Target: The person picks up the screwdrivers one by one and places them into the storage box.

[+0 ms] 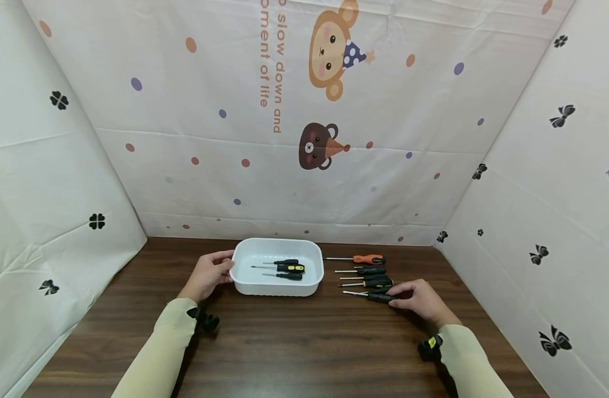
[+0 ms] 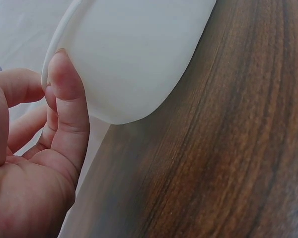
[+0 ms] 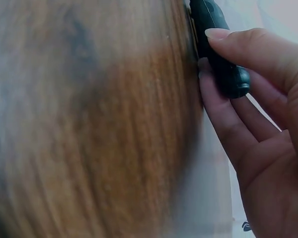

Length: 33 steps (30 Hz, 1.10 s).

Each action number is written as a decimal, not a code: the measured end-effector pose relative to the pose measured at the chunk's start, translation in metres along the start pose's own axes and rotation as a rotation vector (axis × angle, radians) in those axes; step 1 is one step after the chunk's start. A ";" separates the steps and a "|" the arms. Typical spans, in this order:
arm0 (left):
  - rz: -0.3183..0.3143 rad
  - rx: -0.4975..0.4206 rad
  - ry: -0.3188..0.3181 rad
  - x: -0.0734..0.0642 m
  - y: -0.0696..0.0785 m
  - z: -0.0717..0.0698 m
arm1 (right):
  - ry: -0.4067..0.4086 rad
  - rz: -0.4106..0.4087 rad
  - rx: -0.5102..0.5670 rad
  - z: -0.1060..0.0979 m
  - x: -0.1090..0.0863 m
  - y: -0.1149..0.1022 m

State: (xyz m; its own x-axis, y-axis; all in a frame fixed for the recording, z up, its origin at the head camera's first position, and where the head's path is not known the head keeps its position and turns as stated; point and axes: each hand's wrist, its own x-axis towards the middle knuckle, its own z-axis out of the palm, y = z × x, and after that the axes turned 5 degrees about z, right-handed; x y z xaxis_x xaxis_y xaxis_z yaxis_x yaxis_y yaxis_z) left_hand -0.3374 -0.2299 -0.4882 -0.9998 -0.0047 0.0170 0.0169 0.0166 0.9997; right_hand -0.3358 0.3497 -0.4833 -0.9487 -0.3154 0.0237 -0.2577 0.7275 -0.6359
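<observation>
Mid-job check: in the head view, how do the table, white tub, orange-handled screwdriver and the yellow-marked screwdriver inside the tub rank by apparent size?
1. Table
2. White tub
3. Orange-handled screwdriver
4. Yellow-marked screwdriver, only slightly shorter

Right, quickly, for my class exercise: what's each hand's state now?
Left hand: closed, pinching the rim of the white, rounded-rectangular, plastic-looking tray.
Right hand: closed, pinching the black, elongated handle of a metal-shafted screwdriver.
</observation>
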 end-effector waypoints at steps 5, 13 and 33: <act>-0.005 -0.009 -0.004 -0.002 0.003 0.000 | 0.015 0.000 0.039 0.000 -0.002 0.001; -0.010 -0.008 -0.010 -0.001 0.004 0.000 | 0.047 0.012 0.130 0.003 -0.003 0.003; -0.016 -0.012 -0.007 -0.004 0.006 0.000 | 0.195 -0.108 0.172 0.005 0.002 -0.035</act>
State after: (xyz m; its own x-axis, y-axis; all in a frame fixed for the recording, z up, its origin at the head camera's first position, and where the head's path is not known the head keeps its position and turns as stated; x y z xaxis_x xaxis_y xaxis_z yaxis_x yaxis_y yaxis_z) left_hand -0.3333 -0.2293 -0.4819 -1.0000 0.0021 0.0006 0.0006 0.0046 1.0000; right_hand -0.3279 0.3209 -0.4647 -0.9391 -0.2503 0.2353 -0.3399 0.5771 -0.7426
